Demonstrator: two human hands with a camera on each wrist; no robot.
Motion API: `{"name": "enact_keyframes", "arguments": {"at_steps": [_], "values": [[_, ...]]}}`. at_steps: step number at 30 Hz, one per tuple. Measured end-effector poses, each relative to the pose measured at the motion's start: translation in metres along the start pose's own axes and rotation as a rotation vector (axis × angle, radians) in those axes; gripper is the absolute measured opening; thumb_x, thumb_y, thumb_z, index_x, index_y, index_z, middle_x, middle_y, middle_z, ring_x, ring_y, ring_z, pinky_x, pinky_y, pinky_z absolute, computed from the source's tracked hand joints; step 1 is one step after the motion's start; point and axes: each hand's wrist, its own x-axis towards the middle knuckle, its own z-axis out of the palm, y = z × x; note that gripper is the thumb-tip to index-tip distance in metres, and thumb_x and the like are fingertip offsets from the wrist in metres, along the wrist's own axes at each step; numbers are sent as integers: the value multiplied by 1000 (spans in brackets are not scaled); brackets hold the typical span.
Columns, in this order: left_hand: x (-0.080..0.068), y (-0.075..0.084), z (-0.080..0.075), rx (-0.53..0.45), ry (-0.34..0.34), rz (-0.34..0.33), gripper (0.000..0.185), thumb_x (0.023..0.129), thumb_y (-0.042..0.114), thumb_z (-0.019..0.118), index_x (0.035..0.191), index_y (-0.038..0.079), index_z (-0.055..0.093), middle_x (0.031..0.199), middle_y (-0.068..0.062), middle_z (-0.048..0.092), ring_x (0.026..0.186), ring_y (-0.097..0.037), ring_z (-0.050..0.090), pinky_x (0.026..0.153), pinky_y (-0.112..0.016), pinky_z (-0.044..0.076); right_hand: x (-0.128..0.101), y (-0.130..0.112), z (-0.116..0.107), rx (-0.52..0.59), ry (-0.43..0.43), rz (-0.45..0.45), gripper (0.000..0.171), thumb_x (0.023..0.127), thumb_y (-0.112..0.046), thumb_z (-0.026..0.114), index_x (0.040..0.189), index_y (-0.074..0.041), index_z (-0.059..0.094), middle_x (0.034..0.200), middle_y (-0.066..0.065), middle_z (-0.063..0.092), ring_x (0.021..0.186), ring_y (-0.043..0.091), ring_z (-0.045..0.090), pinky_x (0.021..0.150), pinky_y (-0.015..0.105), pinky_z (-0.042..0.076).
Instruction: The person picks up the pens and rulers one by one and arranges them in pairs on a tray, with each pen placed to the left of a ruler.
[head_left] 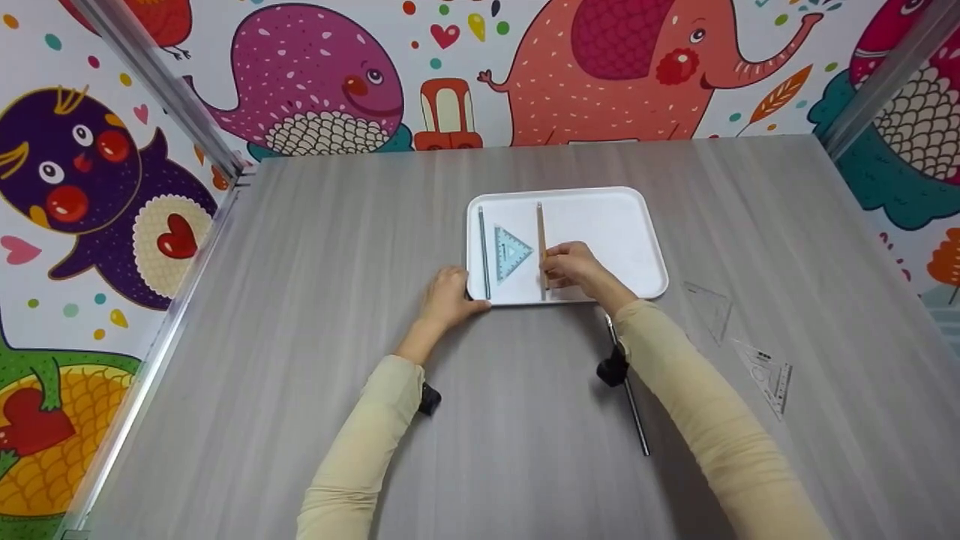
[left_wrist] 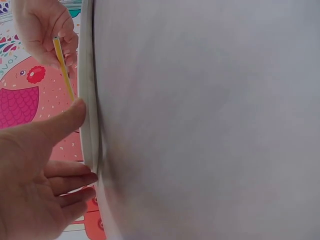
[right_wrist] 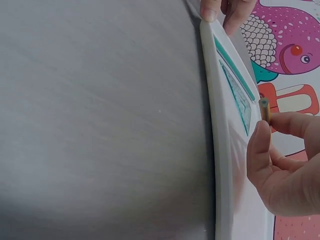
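Observation:
My right hand (head_left: 576, 265) pinches a yellow pencil (head_left: 541, 225) between thumb and fingers, over the middle of a white tray (head_left: 611, 225). In the right wrist view the blunt end of the pencil (right_wrist: 264, 103) sticks up past the fingertips. At the tray's near left corner, my left hand (head_left: 445, 297) grips the rim, thumb along the front edge and fingers round the side. Inside the tray, a teal pencil (head_left: 484, 255) lies along the left edge. Beside it is a light blue set square (head_left: 511, 253), between the two pencils.
A dark, slim stick (head_left: 636, 412) lies on the grey table (head_left: 300, 337), partly under my right forearm. Right of the tray are two clear set squares, one nearer the tray (head_left: 711, 307) and one closer to me (head_left: 769, 377). Cartoon-printed walls (head_left: 315, 75) stand behind the table.

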Motion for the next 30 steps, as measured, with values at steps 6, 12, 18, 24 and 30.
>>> {"name": "enact_keyframes", "arguments": {"at_steps": [6,12,18,24,30], "values": [[1,0,0,2,-1,-2,42,69,29,78,92,-1,62,95,-13,61,92,-27,53,79,-39,45,0,2,1,-57,8,-16,30,82,-7,56,109,5,53,75,-1,57,60,6,56,53,19,47],[0,0,-1,4,-3,-9,43,69,30,77,95,-1,62,100,-14,61,96,-28,53,82,-39,45,-2,2,4,-107,35,-36,34,81,-6,56,111,7,51,86,6,56,62,7,56,53,19,48],[0,0,0,-2,0,-8,45,69,30,77,98,-2,62,103,-16,61,99,-29,53,87,-39,44,-4,2,8,-140,72,-38,35,80,-6,57,112,7,50,90,10,55,65,9,55,51,18,48],[0,2,0,28,-17,-30,47,70,31,77,99,-3,60,96,-13,59,89,-25,53,78,-38,46,-5,4,12,-231,117,-102,35,80,-6,55,112,8,52,92,12,57,65,10,55,50,17,48],[1,3,-1,38,-25,-36,48,71,31,77,100,-3,61,95,-13,59,87,-24,52,76,-38,47,-5,7,13,-347,169,-157,34,80,-6,54,112,7,55,94,14,58,66,12,54,49,17,47]]}}
